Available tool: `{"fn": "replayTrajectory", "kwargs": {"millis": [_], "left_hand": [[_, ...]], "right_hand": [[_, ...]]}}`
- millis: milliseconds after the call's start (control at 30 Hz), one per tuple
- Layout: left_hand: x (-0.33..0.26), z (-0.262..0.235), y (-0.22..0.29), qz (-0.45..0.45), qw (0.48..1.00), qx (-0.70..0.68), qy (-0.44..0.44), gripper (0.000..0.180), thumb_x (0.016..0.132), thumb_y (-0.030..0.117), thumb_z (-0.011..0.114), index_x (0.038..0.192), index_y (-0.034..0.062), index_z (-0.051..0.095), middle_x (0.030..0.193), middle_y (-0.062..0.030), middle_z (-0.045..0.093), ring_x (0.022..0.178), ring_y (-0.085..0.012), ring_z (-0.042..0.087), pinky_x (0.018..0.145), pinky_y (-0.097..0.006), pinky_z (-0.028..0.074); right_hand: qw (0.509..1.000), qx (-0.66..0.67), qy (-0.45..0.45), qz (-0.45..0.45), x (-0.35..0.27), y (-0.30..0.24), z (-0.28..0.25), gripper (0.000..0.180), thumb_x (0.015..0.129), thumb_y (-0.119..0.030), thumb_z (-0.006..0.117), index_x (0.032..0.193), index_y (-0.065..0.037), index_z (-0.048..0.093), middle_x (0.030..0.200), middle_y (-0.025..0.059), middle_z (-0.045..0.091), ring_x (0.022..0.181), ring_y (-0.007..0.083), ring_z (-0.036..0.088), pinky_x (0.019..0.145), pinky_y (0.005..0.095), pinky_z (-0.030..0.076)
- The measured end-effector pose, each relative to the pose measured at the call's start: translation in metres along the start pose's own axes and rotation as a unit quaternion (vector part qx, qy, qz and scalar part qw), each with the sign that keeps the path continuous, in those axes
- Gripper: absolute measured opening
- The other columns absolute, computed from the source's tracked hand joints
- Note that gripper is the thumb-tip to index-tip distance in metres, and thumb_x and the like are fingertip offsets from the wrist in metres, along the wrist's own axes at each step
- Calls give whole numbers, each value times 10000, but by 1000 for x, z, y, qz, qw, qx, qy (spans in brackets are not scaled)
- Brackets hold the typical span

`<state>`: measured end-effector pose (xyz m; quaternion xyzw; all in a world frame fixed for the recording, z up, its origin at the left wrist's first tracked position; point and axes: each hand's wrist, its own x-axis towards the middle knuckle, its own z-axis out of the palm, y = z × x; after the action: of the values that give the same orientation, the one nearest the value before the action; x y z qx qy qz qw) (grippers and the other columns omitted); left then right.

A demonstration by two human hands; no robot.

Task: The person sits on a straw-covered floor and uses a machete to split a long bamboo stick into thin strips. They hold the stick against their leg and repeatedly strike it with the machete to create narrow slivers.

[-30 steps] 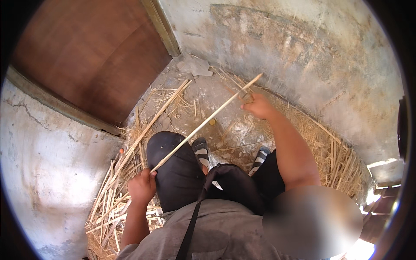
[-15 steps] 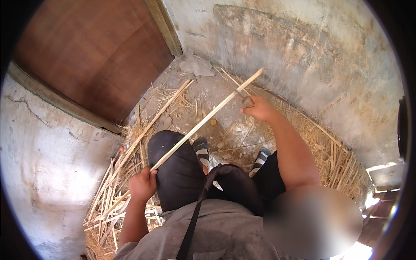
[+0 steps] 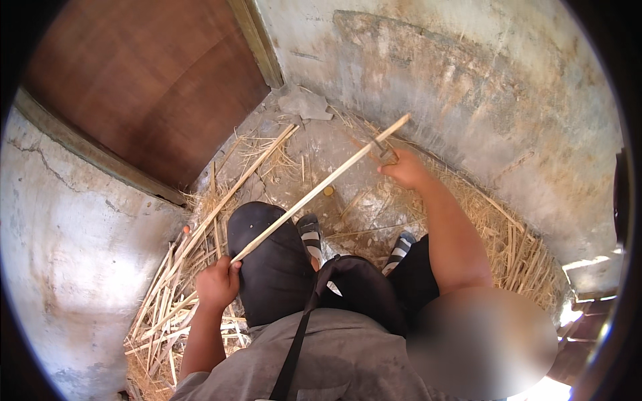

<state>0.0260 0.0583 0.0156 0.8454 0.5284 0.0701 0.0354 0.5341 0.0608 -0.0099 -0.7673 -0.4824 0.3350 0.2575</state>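
A long pale split-wood strip (image 3: 321, 188) slants across my view, from beside my left knee up toward the far wall. My left hand (image 3: 217, 284) is closed round its near end. Near its far end, my right hand (image 3: 405, 168) grips a small knife (image 3: 381, 148), whose dark blade lies across the strip or just against it. Fingers cover most of the knife's handle. The strip passes above my left thigh (image 3: 264, 227).
Loose strips (image 3: 164, 317) lie piled at my left, with more strips and fine shavings (image 3: 515, 254) along the right wall. A brown door (image 3: 147, 87) stands at the far left. Stained walls (image 3: 468, 87) curve round. A flat stone (image 3: 304, 105) sits in the far corner.
The strip's far end has shifted slightly right and toward me. My right hand and the knife have moved a little right along with it; my left hand stays at the near end.
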Motion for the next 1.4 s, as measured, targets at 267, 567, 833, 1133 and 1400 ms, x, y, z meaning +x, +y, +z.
{"fn": "replayTrajectory", "kwargs": {"millis": [267,567,833,1133,1400], "left_hand": [[2,-11,6,1,1000,-21,-20,274,984,306,635,853,70,587,701,-170,658,646,-424,651,577,-521,497],[6,-9,0,-3,999,-32,-28,318,987,332,628,828,61,579,690,-182,646,656,-440,643,597,-531,492],[4,-6,-6,2,998,-53,-28,339,989,338,629,815,54,567,647,-198,615,653,-452,631,590,-538,476],[9,-6,-6,-12,996,-78,-43,364,991,360,623,802,55,560,623,-195,605,638,-460,622,579,-539,468],[6,7,-13,-7,995,-97,-18,367,996,347,614,792,47,556,615,-200,599,623,-461,616,569,-532,463]], "right_hand": [[952,-232,-64,-191,-29,-42,28,464,817,-301,769,1167,-7,686,1033,203,726,945,358,707,895,464,532],[998,-59,33,-13,-1,6,7,480,825,-323,764,1209,-47,681,1073,224,717,981,365,701,870,459,539],[968,-161,-80,-174,-25,-39,24,479,824,-336,781,1195,-48,690,1068,227,722,1007,360,698,884,447,536],[988,-111,-15,-108,-7,-2,23,492,805,-333,778,1190,-37,695,1099,253,705,1047,369,687,908,442,532],[998,18,2,-57,-4,-1,4,396,820,-309,774,1145,-91,714,934,187,732,990,340,704,869,444,543]]}}
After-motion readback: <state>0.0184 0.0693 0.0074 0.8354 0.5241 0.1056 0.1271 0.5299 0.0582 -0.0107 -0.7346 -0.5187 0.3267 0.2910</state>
